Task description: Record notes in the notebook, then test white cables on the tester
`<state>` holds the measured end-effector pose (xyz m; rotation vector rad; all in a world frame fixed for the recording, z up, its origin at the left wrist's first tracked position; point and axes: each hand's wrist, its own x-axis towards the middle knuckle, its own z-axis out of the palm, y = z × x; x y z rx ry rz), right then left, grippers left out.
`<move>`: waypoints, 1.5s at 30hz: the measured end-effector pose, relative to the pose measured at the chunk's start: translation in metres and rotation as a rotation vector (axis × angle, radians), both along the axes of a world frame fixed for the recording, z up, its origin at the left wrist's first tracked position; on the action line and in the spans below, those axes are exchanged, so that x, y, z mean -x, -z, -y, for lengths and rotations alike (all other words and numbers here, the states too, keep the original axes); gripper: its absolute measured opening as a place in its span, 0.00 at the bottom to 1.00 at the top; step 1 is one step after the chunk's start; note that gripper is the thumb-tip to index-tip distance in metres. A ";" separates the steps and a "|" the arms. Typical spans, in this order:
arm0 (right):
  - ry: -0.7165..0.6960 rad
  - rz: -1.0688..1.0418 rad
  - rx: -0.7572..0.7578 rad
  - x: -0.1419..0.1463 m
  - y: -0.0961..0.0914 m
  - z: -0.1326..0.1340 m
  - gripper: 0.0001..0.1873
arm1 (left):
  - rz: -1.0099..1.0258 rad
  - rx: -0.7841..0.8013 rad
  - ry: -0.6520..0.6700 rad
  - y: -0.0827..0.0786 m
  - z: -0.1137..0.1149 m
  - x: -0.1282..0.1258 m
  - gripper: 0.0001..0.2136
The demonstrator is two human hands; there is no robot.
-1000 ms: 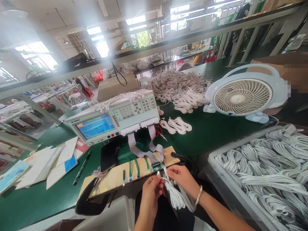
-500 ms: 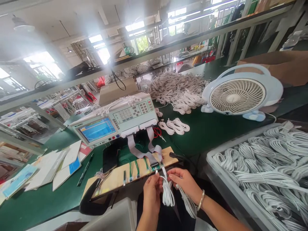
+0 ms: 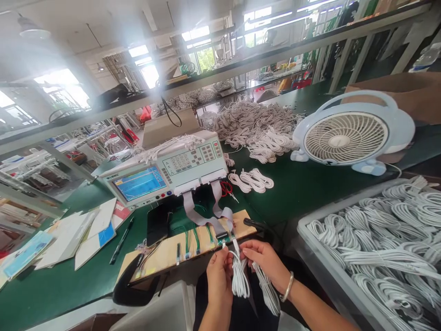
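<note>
My left hand (image 3: 219, 273) is closed, thumb and fingertips pinching a white cable end at the front edge of the wooden test board (image 3: 168, 250). From there a coiled white cable bundle (image 3: 240, 278) hangs between my hands. My right hand (image 3: 267, 263), with a bangle on the wrist, is closed on white cable just right of it, and a second white bundle (image 3: 267, 289) dangles below its palm. A white plug (image 3: 236, 246) sits upright at the small green circuit board (image 3: 223, 241), which is joined to grey ribbon cables (image 3: 203, 219). Fingers hide the exact grip points.
Behind the board stands a tester (image 3: 165, 170) with a lit screen. To the right are a plastic bin (image 3: 303, 226) of coiled cables and a pale blue fan (image 3: 347, 138). A cable heap (image 3: 255, 122), papers (image 3: 79, 234), a pen (image 3: 121, 240) and a black clamp (image 3: 134, 285) lie around.
The view has shifted slightly. Both hands keep nearly the same place and grip at the board; the bundle under the right hand hangs a little lower.
</note>
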<state>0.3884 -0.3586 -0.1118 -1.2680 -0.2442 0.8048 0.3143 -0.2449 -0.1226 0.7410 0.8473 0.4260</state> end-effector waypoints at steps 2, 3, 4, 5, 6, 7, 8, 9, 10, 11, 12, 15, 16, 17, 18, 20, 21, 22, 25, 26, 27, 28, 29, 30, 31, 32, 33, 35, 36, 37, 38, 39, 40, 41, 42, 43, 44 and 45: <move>0.001 0.002 0.002 -0.001 0.001 0.000 0.11 | 0.004 0.008 0.016 0.002 0.001 0.000 0.12; 0.002 0.000 0.005 -0.001 0.002 0.000 0.12 | -0.001 0.004 0.024 0.002 0.002 0.000 0.12; 0.001 -0.003 0.009 -0.001 0.003 0.000 0.12 | -0.005 -0.002 0.025 0.001 0.002 0.001 0.12; 0.001 -0.005 0.010 -0.002 0.004 0.000 0.12 | -0.007 -0.008 0.014 0.001 0.003 0.001 0.11; 0.001 -0.005 0.008 -0.002 0.005 -0.001 0.12 | -0.004 -0.011 -0.002 0.000 0.004 0.001 0.11; 0.001 -0.004 0.003 -0.002 0.005 -0.001 0.11 | 0.001 -0.011 -0.020 0.000 0.005 0.001 0.11; 0.001 -0.002 -0.005 -0.002 0.005 -0.001 0.10 | 0.008 -0.008 -0.038 0.000 0.006 0.001 0.11; 0.001 -0.007 -0.015 -0.002 0.005 -0.002 0.10 | 0.014 -0.005 -0.047 0.001 0.007 0.001 0.12; 0.004 -0.024 -0.027 -0.002 0.004 -0.003 0.09 | 0.019 0.001 -0.049 0.002 0.007 0.001 0.12; 0.008 -0.057 -0.041 -0.001 0.004 -0.004 0.09 | 0.024 0.009 -0.044 0.003 0.007 0.000 0.12; 0.015 -0.103 -0.055 0.000 0.004 -0.005 0.10 | 0.033 0.018 -0.032 0.004 0.006 0.000 0.13; 0.033 -0.229 -0.096 0.004 0.004 -0.009 0.11 | 0.077 0.012 0.039 0.003 0.000 0.001 0.14; 0.034 -0.238 -0.098 0.004 0.004 -0.010 0.11 | 0.085 -0.002 0.082 0.001 -0.002 0.002 0.14; 0.034 -0.230 -0.089 0.005 0.004 -0.011 0.11 | 0.083 -0.019 0.134 -0.003 -0.004 0.003 0.13; 0.031 -0.208 -0.068 0.005 0.004 -0.012 0.11 | 0.071 -0.032 0.188 -0.006 -0.005 0.004 0.14; 0.019 -0.159 -0.008 0.002 0.005 -0.014 0.12 | 0.030 -0.050 0.274 -0.014 -0.007 0.004 0.16; 0.004 -0.138 0.015 0.000 0.006 -0.015 0.14 | 0.016 -0.055 0.294 -0.017 -0.007 0.003 0.17; -0.019 -0.122 0.029 -0.003 0.008 -0.017 0.15 | 0.012 -0.060 0.295 -0.019 -0.007 0.001 0.19; -0.093 -0.071 0.033 -0.010 0.012 -0.021 0.19 | 0.040 -0.068 0.265 -0.020 -0.006 -0.005 0.21; -0.113 -0.045 0.039 -0.012 0.013 -0.022 0.20 | 0.054 -0.067 0.257 -0.020 -0.006 -0.007 0.22; -0.125 -0.015 0.050 -0.012 0.013 -0.023 0.21 | 0.068 -0.066 0.251 -0.020 -0.006 -0.008 0.24; -0.129 0.016 0.063 -0.013 0.012 -0.025 0.21 | 0.082 -0.065 0.246 -0.020 -0.005 -0.009 0.25; -0.133 0.044 0.076 -0.013 0.011 -0.026 0.22 | 0.095 -0.063 0.242 -0.020 -0.005 -0.010 0.25; -0.136 0.069 0.086 -0.013 0.009 -0.027 0.22 | 0.102 -0.060 0.237 -0.021 -0.005 -0.010 0.25; -0.136 0.094 0.093 -0.013 0.007 -0.029 0.22 | 0.101 -0.058 0.233 -0.022 -0.005 -0.010 0.24; -0.133 0.116 0.100 -0.014 0.004 -0.029 0.23 | 0.095 -0.056 0.233 -0.022 -0.005 -0.010 0.24; -0.131 0.139 0.106 -0.014 0.002 -0.030 0.23 | 0.090 -0.056 0.231 -0.023 -0.006 -0.010 0.23; -0.122 0.185 0.120 -0.013 0.000 -0.029 0.23 | 0.091 -0.054 0.218 -0.022 -0.005 -0.010 0.22; -0.114 0.207 0.128 -0.012 -0.001 -0.028 0.23 | 0.098 -0.054 0.204 -0.021 -0.003 -0.008 0.22; -0.105 0.230 0.140 -0.010 0.000 -0.026 0.23 | 0.108 -0.063 0.182 -0.018 -0.001 -0.007 0.21; -0.093 0.259 0.155 -0.007 0.001 -0.024 0.22 | 0.115 -0.080 0.153 -0.015 0.002 -0.004 0.20; -0.082 0.293 0.171 -0.003 0.002 -0.021 0.22 | 0.115 -0.099 0.121 -0.011 0.005 -0.001 0.19; -0.079 0.325 0.186 0.002 0.005 -0.019 0.22 | 0.107 -0.104 0.100 -0.007 0.009 0.003 0.18; -0.087 0.350 0.198 0.008 0.008 -0.018 0.22 | 0.100 -0.083 0.087 -0.002 0.013 0.007 0.17; -0.104 0.368 0.208 0.015 0.011 -0.017 0.22 | 0.095 -0.034 0.089 0.003 0.017 0.012 0.17; -0.132 0.382 0.215 0.023 0.015 -0.017 0.21 | 0.089 0.034 0.108 0.008 0.019 0.017 0.19; -0.171 0.400 0.222 0.030 0.018 -0.018 0.20 | 0.090 0.089 0.135 0.013 0.019 0.024 0.20; -0.210 0.427 0.229 0.037 0.021 -0.020 0.20 | 0.095 0.102 0.171 0.016 0.016 0.032 0.22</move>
